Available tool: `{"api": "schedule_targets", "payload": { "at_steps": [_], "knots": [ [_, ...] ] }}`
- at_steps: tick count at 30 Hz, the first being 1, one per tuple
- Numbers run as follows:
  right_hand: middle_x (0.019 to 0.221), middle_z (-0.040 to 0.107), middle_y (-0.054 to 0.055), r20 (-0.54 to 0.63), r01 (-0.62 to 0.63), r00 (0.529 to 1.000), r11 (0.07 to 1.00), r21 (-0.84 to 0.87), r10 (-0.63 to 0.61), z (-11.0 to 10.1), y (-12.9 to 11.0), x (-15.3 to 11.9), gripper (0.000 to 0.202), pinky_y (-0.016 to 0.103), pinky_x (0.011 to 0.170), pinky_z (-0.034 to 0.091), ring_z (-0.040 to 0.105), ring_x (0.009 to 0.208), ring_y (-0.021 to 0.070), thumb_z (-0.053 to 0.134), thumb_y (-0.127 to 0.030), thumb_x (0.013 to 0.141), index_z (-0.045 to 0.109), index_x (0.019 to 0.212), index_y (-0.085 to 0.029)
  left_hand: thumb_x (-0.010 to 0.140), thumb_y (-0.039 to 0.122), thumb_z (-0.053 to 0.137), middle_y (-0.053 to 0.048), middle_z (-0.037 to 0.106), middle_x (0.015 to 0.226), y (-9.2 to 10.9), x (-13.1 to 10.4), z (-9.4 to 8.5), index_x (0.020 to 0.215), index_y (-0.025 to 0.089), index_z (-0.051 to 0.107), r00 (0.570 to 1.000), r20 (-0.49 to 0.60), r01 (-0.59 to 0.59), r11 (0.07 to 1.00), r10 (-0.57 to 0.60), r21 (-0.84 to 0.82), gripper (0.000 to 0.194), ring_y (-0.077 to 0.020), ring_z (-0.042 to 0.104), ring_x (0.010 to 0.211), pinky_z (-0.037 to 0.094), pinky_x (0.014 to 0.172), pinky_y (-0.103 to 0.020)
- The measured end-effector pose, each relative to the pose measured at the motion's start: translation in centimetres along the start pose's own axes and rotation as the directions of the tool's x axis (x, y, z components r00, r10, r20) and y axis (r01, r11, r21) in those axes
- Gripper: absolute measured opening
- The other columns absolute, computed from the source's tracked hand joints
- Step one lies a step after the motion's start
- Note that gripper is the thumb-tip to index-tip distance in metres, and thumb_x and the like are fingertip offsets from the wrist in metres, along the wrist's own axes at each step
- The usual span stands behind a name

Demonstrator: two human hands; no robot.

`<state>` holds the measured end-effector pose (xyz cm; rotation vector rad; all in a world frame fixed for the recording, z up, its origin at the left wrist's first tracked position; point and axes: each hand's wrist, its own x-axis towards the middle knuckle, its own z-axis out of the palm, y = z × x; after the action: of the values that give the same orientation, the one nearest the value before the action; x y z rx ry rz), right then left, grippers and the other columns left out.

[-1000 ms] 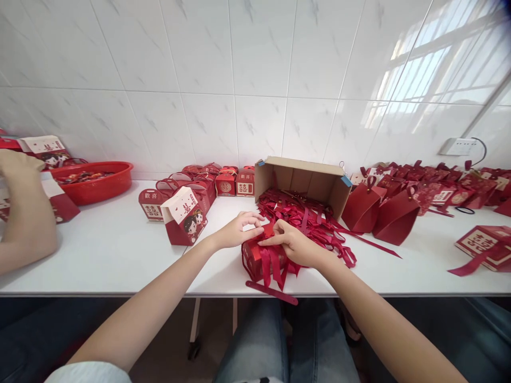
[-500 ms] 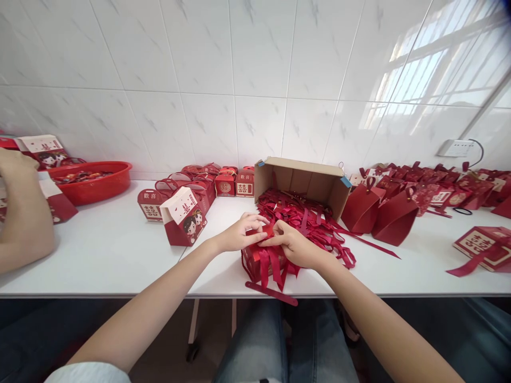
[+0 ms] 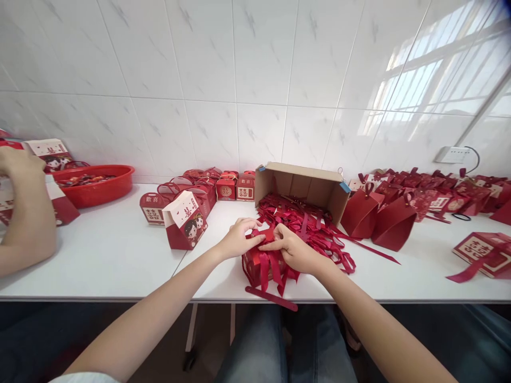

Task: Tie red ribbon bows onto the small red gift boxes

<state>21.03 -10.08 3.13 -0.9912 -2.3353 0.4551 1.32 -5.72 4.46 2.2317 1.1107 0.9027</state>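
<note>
A small red box (image 3: 252,261) sits near the table's front edge, with red ribbon (image 3: 275,263) hanging over its front. My left hand (image 3: 241,238) is at the top left of the box, its thumb and fingers closed on the ribbon. From the right, my right hand (image 3: 290,247) pinches the ribbon at the box top, its index finger pointing left. The fingertips of both hands nearly meet. A dark red strip (image 3: 271,298) lies in front of the box, partly over the table edge.
Behind my hands a cardboard box (image 3: 303,173) lies on its side, spilling red ribbons (image 3: 315,226). Gift boxes (image 3: 186,221) stand left, more red boxes (image 3: 395,223) right. A red basin (image 3: 99,186) and another person's arm (image 3: 30,213) are at far left.
The view has tilted up slightly, so the table things appear lower. My hands have barely moved at the ribbon; the left thumb has shifted slightly.
</note>
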Motion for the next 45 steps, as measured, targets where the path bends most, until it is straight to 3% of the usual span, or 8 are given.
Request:
{"api": "schedule_targets", "payload": {
  "at_steps": [6, 14, 22, 31, 34, 38, 42, 45],
  "knots": [
    [0.087, 0.038, 0.003, -0.090, 0.028, 0.996, 0.996, 0.086, -0.020, 0.3, 0.4, 0.0, 0.047, 0.034, 0.082, 0.043, 0.045, 0.083, 0.0156, 0.034, 0.003, 0.082, 0.070, 0.099, -0.023, 0.077, 0.030, 0.057, -0.007, 0.065, 0.103, -0.1, -0.3, 0.5, 0.085, 0.020, 0.063, 1.000, -0.016, -0.020, 0.995, 0.018, -0.093, 0.014, -0.0239, 0.055, 0.107, 0.044, 0.093, -0.036],
    [0.082, 0.050, 0.000, -0.295, -0.051, 0.947, 0.968, 0.245, 0.124, 0.1, -0.1, 0.4, 0.007, 0.029, 0.069, 0.041, 0.049, 0.074, 0.0152, 0.043, -0.019, 0.087, 0.042, 0.094, -0.021, 0.077, 0.044, 0.061, -0.003, 0.065, 0.077, 0.8, 0.1, 1.3, 0.074, 0.016, 0.064, 0.996, -0.080, 0.016, 0.964, -0.039, -0.264, 0.028, -0.0171, 0.058, 0.073, 0.045, 0.072, -0.029],
    [0.076, 0.051, 0.000, -0.415, -0.067, 0.887, 0.946, 0.318, 0.202, 1.0, 1.1, 1.0, 0.006, 0.028, 0.065, 0.041, 0.050, 0.069, 0.0152, 0.047, -0.021, 0.083, 0.041, 0.082, -0.022, 0.070, 0.044, 0.069, 0.000, 0.060, 0.066, 0.4, 0.1, 2.0, 0.069, 0.015, 0.065, 0.996, -0.031, 0.070, 0.918, -0.089, -0.390, 0.029, -0.0137, 0.053, 0.063, 0.044, 0.064, -0.026],
    [0.076, 0.050, 0.000, -0.463, -0.054, 0.865, 0.954, 0.295, 0.192, 0.9, 2.4, 0.3, 0.013, 0.029, 0.066, 0.040, 0.047, 0.068, 0.0148, 0.046, -0.022, 0.084, 0.036, 0.075, -0.023, 0.067, 0.037, 0.071, -0.005, 0.067, 0.080, 0.2, -0.2, 2.0, 0.069, 0.014, 0.063, 0.994, 0.013, 0.109, 0.919, -0.112, -0.379, 0.024, -0.0186, 0.062, 0.077, 0.047, 0.071, -0.030],
    [0.080, 0.053, 0.001, -0.419, -0.060, 0.887, 0.948, 0.313, 0.195, 0.5, 2.5, 0.1, 0.006, 0.029, 0.069, 0.042, 0.051, 0.073, 0.0156, 0.047, -0.027, 0.086, 0.047, 0.084, -0.021, 0.068, 0.037, 0.071, -0.006, 0.068, 0.084, 0.1, -0.2, 2.0, 0.071, 0.014, 0.063, 0.994, -0.007, 0.101, 0.928, -0.111, -0.357, 0.024, -0.0193, 0.063, 0.079, 0.047, 0.074, -0.031],
    [0.084, 0.057, 0.002, -0.267, -0.185, 0.914, 0.898, 0.399, 0.307, -0.3, 2.7, -0.4, 0.028, 0.029, 0.069, 0.044, 0.054, 0.073, 0.0150, 0.040, -0.043, 0.092, 0.053, 0.100, -0.020, 0.070, 0.037, 0.070, -0.007, 0.068, 0.089, -0.1, -0.3, 2.0, 0.075, 0.015, 0.063, 0.995, 0.004, 0.096, 0.934, -0.101, -0.344, 0.024, -0.0204, 0.063, 0.085, 0.048, 0.077, -0.031],
    [0.064, 0.047, -0.003, -0.208, -0.322, 0.897, 0.899, 0.296, 0.390, -0.6, 2.4, -0.3, 0.041, 0.025, 0.057, 0.037, 0.046, 0.060, 0.0125, 0.040, -0.056, 0.089, 0.048, 0.071, -0.020, 0.071, 0.039, 0.069, -0.006, 0.067, 0.089, -0.1, -0.2, 2.0, 0.076, 0.015, 0.062, 0.996, 0.005, 0.085, 0.934, -0.089, -0.348, 0.026, -0.0195, 0.063, 0.082, 0.048, 0.077, -0.032],
    [0.056, 0.037, -0.005, -0.174, -0.326, 0.907, 0.902, 0.284, 0.383, -0.4, 1.9, 0.3, 0.046, 0.024, 0.051, 0.029, 0.036, 0.054, 0.0105, 0.043, -0.057, 0.086, 0.039, 0.059, -0.020, 0.071, 0.040, 0.069, -0.005, 0.067, 0.081, 0.0, -0.2, 2.1, 0.076, 0.015, 0.062, 0.997, 0.001, 0.076, 0.932, -0.081, -0.353, 0.027, -0.0188, 0.062, 0.077, 0.049, 0.074, -0.031]
  ]
}}
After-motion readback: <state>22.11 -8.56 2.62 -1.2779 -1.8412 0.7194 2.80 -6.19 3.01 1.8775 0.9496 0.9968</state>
